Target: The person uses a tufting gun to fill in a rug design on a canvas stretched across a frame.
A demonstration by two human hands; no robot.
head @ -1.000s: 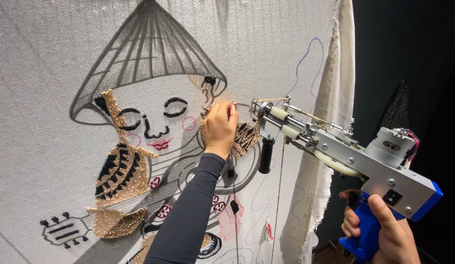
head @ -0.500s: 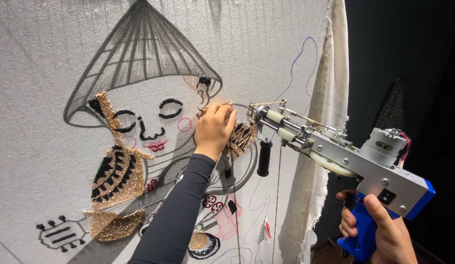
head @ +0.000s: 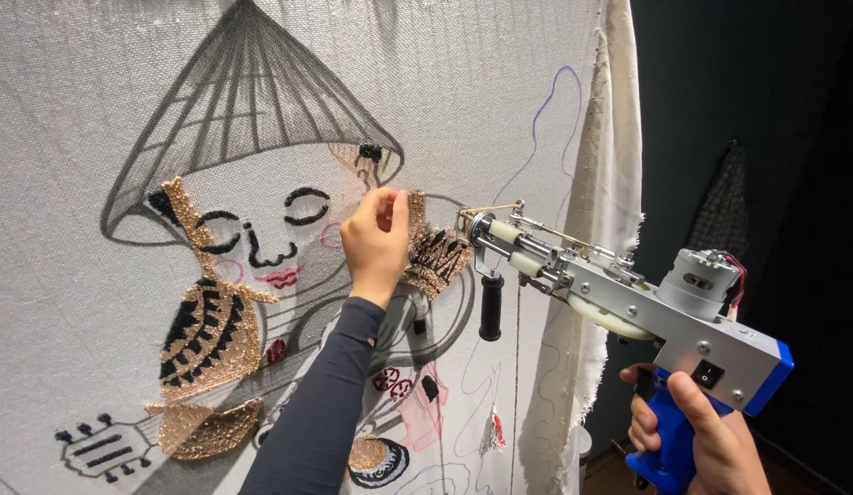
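Observation:
A white tufting cloth (head: 463, 101) hangs upright, drawn with a figure in a cone hat and partly filled with tan and black yarn. My left hand (head: 376, 243) reaches up to it in a dark sleeve, fingertips pinched at the cloth just left of a tan and black tufted patch (head: 437, 252). My right hand (head: 692, 445) grips the blue handle of a silver tufting gun (head: 628, 307). The gun's needle end points left, close to that patch, and a tan yarn runs along its top. A black front grip hangs below its nose.
The cloth's frayed right edge (head: 610, 229) hangs in folds beside the gun. Behind it is a dark wall with a dark netted cloth (head: 724, 197) hanging. Another tufted tan and black area (head: 206, 335) lies at the lower left.
My left hand has shifted slightly left and down along the cloth, and the view has moved with it. The gun stays held near the tufted patch.

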